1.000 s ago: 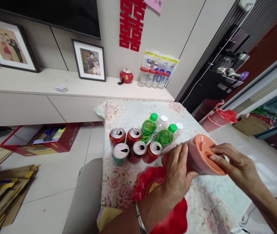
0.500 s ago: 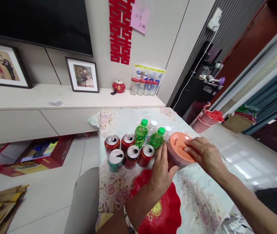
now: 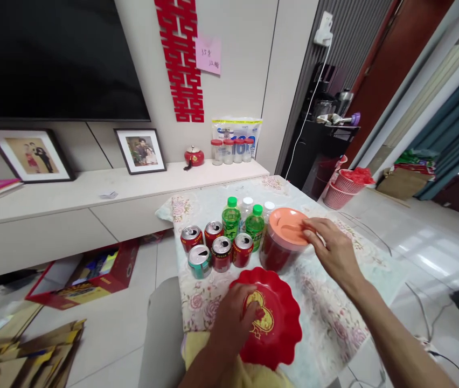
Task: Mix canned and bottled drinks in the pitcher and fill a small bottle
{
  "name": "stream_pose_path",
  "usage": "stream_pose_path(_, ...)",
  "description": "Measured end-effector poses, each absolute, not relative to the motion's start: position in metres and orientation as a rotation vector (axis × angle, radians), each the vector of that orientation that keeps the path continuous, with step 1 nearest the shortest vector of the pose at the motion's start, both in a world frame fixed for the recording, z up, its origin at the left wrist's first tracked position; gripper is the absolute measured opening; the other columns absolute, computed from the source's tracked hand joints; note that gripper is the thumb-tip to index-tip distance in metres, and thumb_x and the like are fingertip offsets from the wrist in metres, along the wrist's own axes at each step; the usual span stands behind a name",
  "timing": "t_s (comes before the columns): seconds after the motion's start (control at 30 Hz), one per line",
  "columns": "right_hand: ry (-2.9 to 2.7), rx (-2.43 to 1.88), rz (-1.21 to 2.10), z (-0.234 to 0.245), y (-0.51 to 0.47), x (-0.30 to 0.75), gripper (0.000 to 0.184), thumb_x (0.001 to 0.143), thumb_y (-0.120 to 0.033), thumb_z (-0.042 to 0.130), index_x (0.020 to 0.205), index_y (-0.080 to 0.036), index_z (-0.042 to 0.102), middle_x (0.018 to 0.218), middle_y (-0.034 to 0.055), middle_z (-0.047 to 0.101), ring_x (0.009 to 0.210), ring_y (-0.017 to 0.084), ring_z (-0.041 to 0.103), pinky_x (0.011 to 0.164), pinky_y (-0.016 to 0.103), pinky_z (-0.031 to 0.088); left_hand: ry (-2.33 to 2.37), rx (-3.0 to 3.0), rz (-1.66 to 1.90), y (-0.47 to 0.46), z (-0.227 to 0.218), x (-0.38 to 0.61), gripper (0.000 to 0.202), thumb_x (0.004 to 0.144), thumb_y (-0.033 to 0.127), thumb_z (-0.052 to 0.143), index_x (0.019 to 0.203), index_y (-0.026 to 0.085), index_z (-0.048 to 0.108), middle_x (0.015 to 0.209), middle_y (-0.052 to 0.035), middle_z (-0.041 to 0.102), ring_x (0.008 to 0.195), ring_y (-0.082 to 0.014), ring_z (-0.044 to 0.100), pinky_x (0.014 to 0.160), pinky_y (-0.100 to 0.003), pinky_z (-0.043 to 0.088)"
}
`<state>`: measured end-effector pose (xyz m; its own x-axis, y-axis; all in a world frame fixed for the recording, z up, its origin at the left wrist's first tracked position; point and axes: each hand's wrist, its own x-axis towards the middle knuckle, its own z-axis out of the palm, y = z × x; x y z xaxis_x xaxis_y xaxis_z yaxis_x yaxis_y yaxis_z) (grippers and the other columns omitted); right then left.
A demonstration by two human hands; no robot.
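A clear jar with an orange lid (image 3: 283, 240) and red contents stands upright on the floral tablecloth (image 3: 326, 307). My right hand (image 3: 332, 250) rests on the lid's right edge, fingers curled over it. My left hand (image 3: 235, 312) lies on the near-left part of a red scalloped plate (image 3: 276, 318) with a gold emblem, fingers bent on its surface. Several red and green drink cans (image 3: 217, 248) and green bottles (image 3: 243, 221) stand just behind the plate and left of the jar.
A low cabinet shelf (image 3: 92, 188) along the wall carries framed photos, a red pot and small jars. A red box (image 3: 88, 269) and flattened cardboard (image 3: 23, 355) lie on the floor at left. Pink baskets (image 3: 345, 186) stand at right, and cables cross the floor.
The jar went from tilted in both hands to standing upright on the table. My left hand left it and dropped onto the red plate. The camera view rose.
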<state>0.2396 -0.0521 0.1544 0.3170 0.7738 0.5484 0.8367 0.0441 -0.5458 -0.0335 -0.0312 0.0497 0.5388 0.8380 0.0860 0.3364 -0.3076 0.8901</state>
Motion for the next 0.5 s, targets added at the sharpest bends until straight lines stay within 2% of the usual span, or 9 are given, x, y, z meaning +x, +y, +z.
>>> stream_pose_path(0.07, -1.322, -1.708, -0.107, 0.144, -0.081, 0.219, 0.031, 0.098, -0.047, 0.058, 0.107, -0.025, 0.077, 0.119, 0.0131, 0.072, 0.116, 0.031, 0.062, 0.106, 0.050, 0.045, 1.001, 1.818, 0.734, -0.042, 0.047, -0.043, 0.025, 0.095, 0.035, 0.054, 0.103, 0.023, 0.075, 0.105, -0.0081, 0.078, 0.101, -0.0265, 0.073, 0.094, -0.042, 0.056)
stream_pose_path(0.1, -1.284, -1.699, -0.066, 0.135, -0.095, 0.207, 0.029, 0.097, -0.046, 0.061, 0.106, -0.025, 0.077, 0.114, 0.0125, 0.073, 0.111, 0.030, 0.065, 0.101, 0.047, 0.048, 1.015, 1.789, 0.750, -0.047, 0.047, -0.046, 0.026, 0.096, 0.037, 0.054, 0.100, 0.023, 0.075, 0.101, -0.0072, 0.078, 0.097, -0.0260, 0.072, 0.090, -0.040, 0.056)
stream_pose_path(0.13, -1.268, -1.684, 0.015, 0.123, -0.108, 0.193, 0.027, 0.097, -0.046, 0.062, 0.103, -0.025, 0.077, 0.103, 0.0103, 0.075, 0.098, 0.027, 0.068, 0.091, 0.042, 0.052, 1.028, 1.764, 0.763, -0.051, 0.047, -0.049, 0.027, 0.097, 0.039, 0.053, 0.095, 0.023, 0.075, 0.096, -0.0064, 0.077, 0.093, -0.0253, 0.072, 0.086, -0.038, 0.054)
stream_pose_path(0.2, -1.257, -1.649, 0.232, 0.096, -0.126, 0.164, 0.034, 0.097, -0.051, 0.061, 0.081, -0.024, 0.075, 0.079, 0.0049, 0.072, 0.072, 0.021, 0.067, 0.068, 0.032, 0.052, 1.061, 1.730, 0.788, -0.057, 0.050, -0.052, 0.036, 0.097, 0.047, 0.053, 0.081, 0.022, 0.073, 0.084, -0.0054, 0.073, 0.082, -0.0235, 0.068, 0.077, -0.035, 0.050)
stream_pose_path(0.23, -1.233, -1.635, 0.336, 0.082, -0.131, 0.151, 0.042, 0.096, -0.055, 0.061, 0.071, -0.023, 0.070, 0.067, 0.0029, 0.067, 0.061, 0.018, 0.062, 0.059, 0.029, 0.048, 1.073, 1.714, 0.800, -0.059, 0.052, -0.053, 0.043, 0.097, 0.054, 0.053, 0.073, 0.022, 0.070, 0.077, -0.0050, 0.070, 0.075, -0.0222, 0.064, 0.072, -0.033, 0.047)
stream_pose_path(0.3, -1.183, -1.592, 0.536, 0.061, -0.135, 0.128, 0.063, 0.093, -0.070, 0.057, 0.053, -0.021, 0.052, 0.049, -0.0005, 0.050, 0.045, 0.013, 0.046, 0.044, 0.026, 0.035, 1.056, 1.636, 0.809, -0.062, 0.061, -0.054, 0.060, 0.092, 0.071, 0.054, 0.061, 0.020, 0.065, 0.063, -0.0036, 0.061, 0.063, -0.0190, 0.055, 0.064, -0.031, 0.040)
stream_pose_path(0.4, -1.099, -1.491, 0.791, 0.054, -0.138, 0.109, 0.074, 0.092, -0.083, 0.043, 0.051, -0.023, 0.035, 0.045, -0.0031, 0.035, 0.043, 0.010, 0.032, 0.042, 0.025, 0.027, 0.885, 1.265, 0.815, -0.067, 0.079, -0.055, 0.078, 0.083, 0.090, 0.047, 0.046, 0.022, 0.050, 0.048, 0.0008, 0.043, 0.051, -0.0135, 0.039, 0.056, -0.029, 0.032)
stream_pose_path(0.5, -1.045, -1.358, 0.953, 0.073, -0.144, 0.104, 0.076, 0.091, -0.090, 0.032, 0.053, -0.024, 0.030, 0.048, -0.0036, 0.030, 0.046, 0.010, 0.030, 0.045, 0.026, 0.027, 0.721, 0.912, 0.888, -0.075, 0.094, -0.056, 0.082, 0.083, 0.095, 0.032, 0.039, 0.026, 0.028, 0.043, 0.0051, 0.024, 0.047, -0.0113, 0.025, 0.052, -0.029, 0.029)
